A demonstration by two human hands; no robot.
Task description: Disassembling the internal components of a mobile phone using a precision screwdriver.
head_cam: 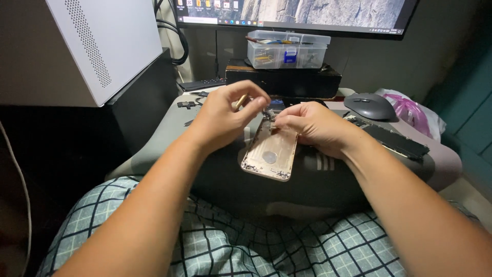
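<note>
two grips: left hand [225,114] around brass tool [240,101], right hand [312,125] pinching phone shell [270,151] top edge

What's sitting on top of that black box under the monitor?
A clear plastic organizer box sits on the black box, holding small tools and parts. Exactly what they are is too small to tell.

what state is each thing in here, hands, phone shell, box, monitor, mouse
left hand: closed on a small brass-coloured tool, tip down at the shell's top end
right hand: fingers pinched on the shell's top edge
gold phone shell: opened, inside up, emptied, lying flat
clear parts box: lid shut, parts inside
monitor: switched on
grey mouse: untouched, lying beside the right hand
dark board: removed, lying apart from the shell
</note>
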